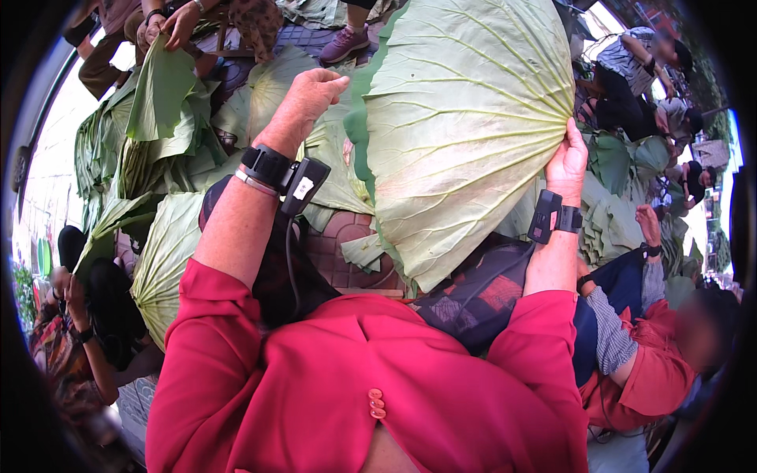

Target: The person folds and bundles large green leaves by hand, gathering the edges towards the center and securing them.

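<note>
A large folded lotus leaf (467,136) is held up before me, its pale veined underside facing me. My right hand (566,156) pinches it at the right edge, where the veins meet. Along its left side runs a darker green wavy rim. To the left, my left hand (313,97) is raised apart from the leaf, fingers bunched and nothing visible in them. More lotus leaves (340,156) lie below and behind, between my hands. Each of my wrists carries a strapped black device.
Stacked leaves (106,154) pile up at the left, and another veined leaf (168,254) lies near my left elbow. Cut leaf pieces (364,251) rest on red paving (328,236). People sit close on both sides and opposite; one person's hands (168,23) hold a leaf.
</note>
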A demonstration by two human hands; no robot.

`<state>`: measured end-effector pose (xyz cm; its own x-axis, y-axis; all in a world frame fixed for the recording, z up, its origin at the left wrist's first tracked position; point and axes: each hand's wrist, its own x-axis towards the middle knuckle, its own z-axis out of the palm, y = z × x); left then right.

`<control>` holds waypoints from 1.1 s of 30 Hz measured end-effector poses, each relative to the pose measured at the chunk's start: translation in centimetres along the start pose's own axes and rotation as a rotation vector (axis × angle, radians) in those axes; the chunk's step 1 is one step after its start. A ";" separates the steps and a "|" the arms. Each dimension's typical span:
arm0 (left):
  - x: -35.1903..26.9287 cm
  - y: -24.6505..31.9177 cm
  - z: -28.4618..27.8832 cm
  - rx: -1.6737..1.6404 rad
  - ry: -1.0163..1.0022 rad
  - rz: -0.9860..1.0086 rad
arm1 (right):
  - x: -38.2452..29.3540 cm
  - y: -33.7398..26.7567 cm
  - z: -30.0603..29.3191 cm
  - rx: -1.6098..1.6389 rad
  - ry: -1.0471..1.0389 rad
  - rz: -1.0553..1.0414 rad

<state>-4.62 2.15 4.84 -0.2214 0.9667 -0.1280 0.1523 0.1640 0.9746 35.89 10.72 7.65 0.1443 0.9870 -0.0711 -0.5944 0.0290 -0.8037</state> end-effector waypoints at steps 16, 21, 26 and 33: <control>-0.1 -1.3 2.9 -0.472 -0.366 -0.315 | 0.6 1.0 -0.9 0.010 0.013 0.012; -1.9 1.4 2.8 -0.939 -0.316 -0.292 | 0.0 1.2 -0.2 0.002 0.031 0.011; -0.9 1.3 1.1 -1.166 -0.486 -0.172 | 0.2 1.5 -0.1 0.011 0.022 0.013; -4.0 1.4 3.2 -0.578 -0.526 -0.138 | 0.3 1.9 -0.2 0.059 0.017 0.014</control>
<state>-0.42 -0.89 6.14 0.3046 0.9345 -0.1845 -0.3992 0.3011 0.8660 34.97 11.00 5.92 0.1491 0.9845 -0.0923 -0.6418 0.0253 -0.7664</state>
